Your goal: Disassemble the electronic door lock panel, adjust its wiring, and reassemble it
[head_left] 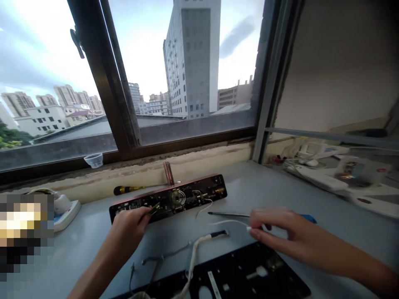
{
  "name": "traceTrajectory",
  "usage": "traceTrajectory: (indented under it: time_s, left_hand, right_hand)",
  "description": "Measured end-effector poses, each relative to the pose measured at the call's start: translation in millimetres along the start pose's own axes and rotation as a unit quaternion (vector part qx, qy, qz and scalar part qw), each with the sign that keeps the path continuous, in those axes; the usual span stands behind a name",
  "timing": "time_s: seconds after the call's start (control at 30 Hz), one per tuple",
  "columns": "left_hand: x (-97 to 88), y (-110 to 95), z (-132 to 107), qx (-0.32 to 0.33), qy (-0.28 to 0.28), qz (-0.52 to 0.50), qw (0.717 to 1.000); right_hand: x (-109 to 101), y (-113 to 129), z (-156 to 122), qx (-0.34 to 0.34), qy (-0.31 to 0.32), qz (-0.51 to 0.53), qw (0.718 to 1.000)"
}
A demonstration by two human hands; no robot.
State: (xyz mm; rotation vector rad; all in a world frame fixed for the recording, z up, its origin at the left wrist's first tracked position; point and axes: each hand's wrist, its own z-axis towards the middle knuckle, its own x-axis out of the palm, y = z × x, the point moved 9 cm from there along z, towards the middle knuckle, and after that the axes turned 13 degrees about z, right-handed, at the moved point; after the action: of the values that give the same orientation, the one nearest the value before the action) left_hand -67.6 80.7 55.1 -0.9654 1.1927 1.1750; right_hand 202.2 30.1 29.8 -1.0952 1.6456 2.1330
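Observation:
A long black-and-copper electronics housing (162,212) lies on the table with its inner parts facing me, a round component near its middle. My left hand (132,220) is closed at its left part. A small slim piece sticks out by the fingertips, too blurred to name. From the housing's right part runs a thin white cable (204,221). My right hand (277,230) pinches the cable's white-tipped end. Behind that hand lies a screwdriver (229,214) with a dark shaft and blue handle, partly hidden. A black perforated panel (240,270) lies in front.
A thick white-sleeved cable (195,255) and thin grey cables cross the black panel. A yellow-black screwdriver (129,189) lies behind the housing. A power strip (67,216) stands at left, a clear plastic cup (94,160) on the sill. White devices (346,174) sit at right.

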Motion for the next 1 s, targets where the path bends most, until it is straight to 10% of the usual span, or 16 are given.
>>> traceTrajectory:
  time_s: [0.17,0.3,0.47,0.63,0.73,0.83,1.0]
  left_hand:
    - [6.3,1.6,-5.4,0.005,-0.004,-0.023,1.0]
    - [2.8,12.8,-5.0,-0.013,-0.032,-0.037,0.999]
    - [-7.8,28.7,-1.6,-0.034,-0.062,-0.041,0.997]
    - [-22.6,28.0,-0.4,-0.02,-0.09,-0.067,0.993]
    - [-28.6,22.1,-2.4,-0.012,-0.088,-0.084,0.992]
    - [-28.7,3.3,-1.8,0.013,-0.057,-0.125,0.99]
    - [0.3,-76.6,6.4,0.132,0.11,-0.258,0.951]
  right_hand:
    - [-4.7,-21.5,2.0,0.036,-0.008,0.024,0.999]
    - [15.6,36.7,11.8,-0.104,0.016,0.003,0.994]
    - [89.8,102.5,39.4,-0.221,0.07,-0.125,0.965]
    - [149.7,118.2,68.1,-0.26,0.081,-0.199,0.941]
    - [129.2,118.1,63.6,-0.256,0.077,-0.184,0.946]
    - [62.9,102.6,55.9,-0.192,0.023,-0.074,0.978]
    - [-14.3,43.4,54.1,-0.059,-0.028,0.112,0.992]
